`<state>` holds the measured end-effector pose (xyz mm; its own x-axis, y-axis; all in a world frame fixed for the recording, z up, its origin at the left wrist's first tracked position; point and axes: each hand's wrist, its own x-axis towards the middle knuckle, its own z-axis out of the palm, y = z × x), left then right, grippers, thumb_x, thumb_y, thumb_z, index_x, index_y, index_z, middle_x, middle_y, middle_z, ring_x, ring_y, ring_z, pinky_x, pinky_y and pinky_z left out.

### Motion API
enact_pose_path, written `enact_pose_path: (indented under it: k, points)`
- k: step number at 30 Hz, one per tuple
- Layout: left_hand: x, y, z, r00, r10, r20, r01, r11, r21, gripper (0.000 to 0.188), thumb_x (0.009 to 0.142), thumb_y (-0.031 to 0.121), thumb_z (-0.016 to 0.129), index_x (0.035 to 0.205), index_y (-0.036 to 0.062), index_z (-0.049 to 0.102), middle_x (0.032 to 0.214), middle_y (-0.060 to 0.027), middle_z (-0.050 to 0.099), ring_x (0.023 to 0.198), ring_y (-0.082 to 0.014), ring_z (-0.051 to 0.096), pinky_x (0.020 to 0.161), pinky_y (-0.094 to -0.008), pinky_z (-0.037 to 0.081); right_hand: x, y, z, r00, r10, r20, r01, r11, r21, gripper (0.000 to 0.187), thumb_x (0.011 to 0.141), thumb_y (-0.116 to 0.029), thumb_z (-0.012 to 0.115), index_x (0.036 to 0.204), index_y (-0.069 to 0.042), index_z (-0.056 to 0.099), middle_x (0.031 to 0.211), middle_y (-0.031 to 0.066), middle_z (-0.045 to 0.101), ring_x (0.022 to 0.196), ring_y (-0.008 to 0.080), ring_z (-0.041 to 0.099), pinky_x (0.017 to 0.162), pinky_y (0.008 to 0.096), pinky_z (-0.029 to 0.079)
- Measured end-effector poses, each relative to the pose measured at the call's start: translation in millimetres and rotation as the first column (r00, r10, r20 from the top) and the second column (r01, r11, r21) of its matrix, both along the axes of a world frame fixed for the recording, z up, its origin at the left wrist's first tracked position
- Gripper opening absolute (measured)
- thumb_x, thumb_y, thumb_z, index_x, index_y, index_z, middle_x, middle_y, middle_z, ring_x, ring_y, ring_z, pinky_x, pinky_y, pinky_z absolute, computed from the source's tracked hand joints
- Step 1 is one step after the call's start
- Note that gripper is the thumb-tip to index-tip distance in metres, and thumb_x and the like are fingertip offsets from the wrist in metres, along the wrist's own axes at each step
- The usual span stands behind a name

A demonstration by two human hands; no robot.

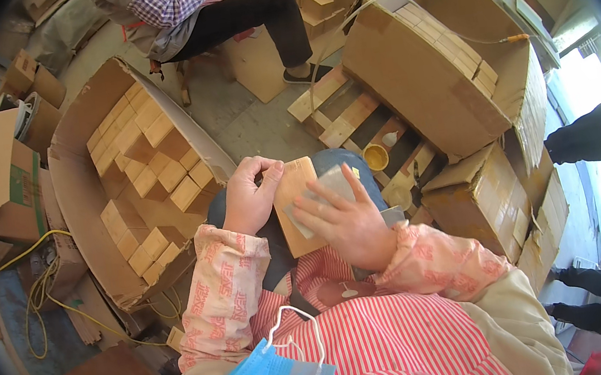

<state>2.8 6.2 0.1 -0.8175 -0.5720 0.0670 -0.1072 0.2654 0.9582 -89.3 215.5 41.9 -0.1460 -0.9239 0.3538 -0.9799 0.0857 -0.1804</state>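
Note:
A flat, pale wooden block (295, 227) is held upright over my lap. My left hand (247, 197) grips its upper left edge, thumb at the front and fingers curled round the corner. Against its right side, my right hand (350, 228) presses a grey sheet that looks like sandpaper (334, 181). The fingers of that hand lie nearly flat over the sheet, slightly blurred. The sheet's corner shows above the fingers, and part of the block's right face is hidden behind hand and sheet.
A large open carton (59, 155) with stacked wooden blocks stands on the left. Another block-filled carton (407, 71) sits on a wooden pallet (349, 120) at the right, near a yellow cup (375, 156). A seated person (248, 23) is ahead. Yellow cable (40, 297) lies at left.

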Motion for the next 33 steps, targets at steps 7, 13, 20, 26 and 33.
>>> enact_pose_path:
  k: [7,13,20,26,33]
  points:
    - [-1.0,-1.0,-0.1,1.0,-0.003,-0.008,0.003,1.0,0.023,0.025,0.104,0.025,0.074,0.1,0.0007,0.074,0.093,-0.0048,0.066,0.085,-0.0133,0.062,0.08,-0.0305,0.052,-1.1,-1.1,2.5,0.999,-0.024,0.043,0.023,1.0,0.01,0.057,0.085,-0.014,0.066,0.141,-0.018,0.07,0.146,-0.0034,0.067,0.151,0.0266,0.05,0.131,0.0703,0.014]
    - [0.7,-3.5,-4.3,1.0,-0.003,0.004,0.003,0.999,0.046,0.03,0.106,0.03,0.072,0.103,0.0007,0.075,0.092,-0.0038,0.065,0.084,-0.0129,0.06,0.079,-0.0296,0.051,1.1,-2.5,-3.1,1.0,0.004,0.03,-0.005,0.999,0.035,0.057,0.087,-0.015,0.063,0.143,-0.02,0.068,0.151,-0.0029,0.064,0.153,0.0228,0.047,0.131,0.0694,0.014]
    - [3.0,-6.8,-2.5,1.0,-0.01,0.029,0.009,0.999,0.046,0.031,0.107,0.031,0.07,0.104,0.0005,0.077,0.092,-0.0036,0.065,0.084,-0.0124,0.059,0.079,-0.0289,0.05,3.7,-5.0,0.7,0.996,0.076,0.045,-0.074,0.996,-0.044,0.055,0.087,-0.015,0.063,0.142,-0.021,0.069,0.148,-0.0041,0.066,0.151,0.0244,0.049,0.131,0.0693,0.015]
    - [4.1,-7.4,-3.6,0.999,-0.017,0.044,0.017,1.0,0.021,0.031,0.108,0.03,0.07,0.106,-0.0002,0.078,0.092,-0.0041,0.065,0.085,-0.0135,0.06,0.08,-0.0292,0.05,4.1,-11.4,-3.6,0.999,0.008,0.051,-0.008,1.0,-0.007,0.056,0.087,-0.016,0.063,0.142,-0.02,0.068,0.149,-0.0031,0.066,0.152,0.0253,0.049,0.132,0.0698,0.013]
    - [5.5,4.6,19.2,0.988,0.145,-0.05,-0.153,0.948,-0.279,0.024,0.108,0.021,0.064,0.113,0.0018,0.077,0.108,-0.0109,0.071,0.1,-0.0248,0.068,0.091,-0.0338,0.053,-40.4,-6.4,20.9,0.966,-0.217,0.137,0.233,0.965,-0.116,0.048,0.093,-0.012,0.071,0.14,-0.02,0.07,0.146,0.0021,0.069,0.148,0.0303,0.053,0.129,0.0658,0.021]
